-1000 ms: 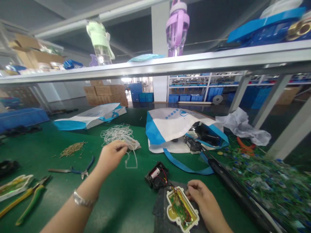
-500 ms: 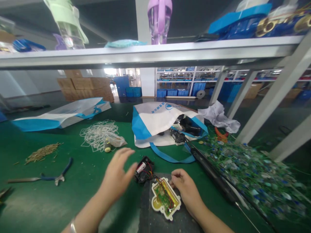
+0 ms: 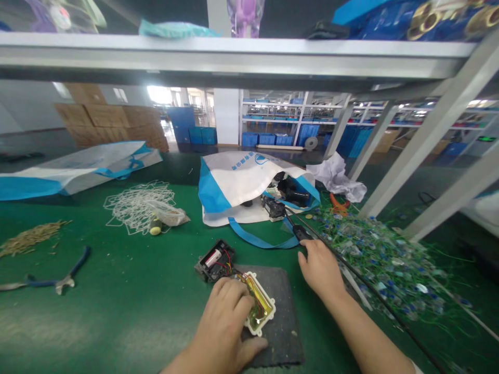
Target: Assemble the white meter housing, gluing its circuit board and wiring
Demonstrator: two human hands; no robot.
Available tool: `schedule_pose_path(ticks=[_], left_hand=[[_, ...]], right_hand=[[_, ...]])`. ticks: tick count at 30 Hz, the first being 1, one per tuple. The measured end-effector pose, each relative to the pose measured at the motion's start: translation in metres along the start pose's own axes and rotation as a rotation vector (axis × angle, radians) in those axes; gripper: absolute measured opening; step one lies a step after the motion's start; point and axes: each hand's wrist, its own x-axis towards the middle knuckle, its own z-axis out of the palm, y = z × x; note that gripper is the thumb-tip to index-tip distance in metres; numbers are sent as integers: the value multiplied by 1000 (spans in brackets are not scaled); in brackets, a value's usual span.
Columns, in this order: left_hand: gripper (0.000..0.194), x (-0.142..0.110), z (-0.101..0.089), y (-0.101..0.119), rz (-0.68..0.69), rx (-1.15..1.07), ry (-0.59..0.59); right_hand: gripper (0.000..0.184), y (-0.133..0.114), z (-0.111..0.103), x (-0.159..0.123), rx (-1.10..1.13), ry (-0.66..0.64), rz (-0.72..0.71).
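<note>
A white plastic housing (image 3: 268, 312) with a circuit board and wires under yellowish potting lies on a dark mat (image 3: 286, 301). My left hand (image 3: 224, 322) grips its left side, fingers over the top edge and thumb near the bottom, hiding part of it. Thin wires join the housing to a black battery holder (image 3: 218, 259) containing a white cell. To the right, my right hand (image 3: 322, 267) is closed around the body of a black corded tool, apparently an electric screwdriver (image 3: 300, 232); most of its body is hidden beneath the hand.
Behind the mat lies a white-and-blue bag (image 3: 237, 182) with black parts spilling out. Green wire seals (image 3: 382, 265) are heaped at right. Pliers (image 3: 64, 280), brass-coloured pins (image 3: 31, 236) and white wire pieces (image 3: 136, 205) lie at left. A shelf (image 3: 234, 57) crosses overhead.
My left hand has come down onto the housing. My right hand has left the housing's right side and moved to the black tool. The view has shifted right and down.
</note>
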Motion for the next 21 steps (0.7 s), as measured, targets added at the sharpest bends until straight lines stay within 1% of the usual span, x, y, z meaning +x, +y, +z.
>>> schedule_pose_path(ticks=[4, 6, 8, 10, 14, 18, 20, 21], left_hand=[[67, -8, 0, -13, -117, 51, 3], [74, -11, 1, -18, -169, 60, -20], [79, -13, 3, -21, -193, 60, -43], [82, -14, 5, -20, -215, 56, -49], [81, -15, 9, -16, -274, 25, -81], [89, -17, 12, -17, -249, 10, -113], [89, -16, 11, -19, -231, -16, -108], [85, -15, 10, -20, -226, -39, -102]], right_hand=[[29, 2, -4, -1, -250, -36, 2], [32, 3, -7, 0, -341, -69, 13], [33, 7, -10, 3, -408, -116, 37], [33, 12, -12, 6, -454, -170, 70], [35, 20, -11, 11, -499, -253, 122], [31, 19, -11, 10, -513, -270, 117], [30, 17, -12, 10, -514, -258, 105], [29, 16, -12, 10, -512, -249, 98]])
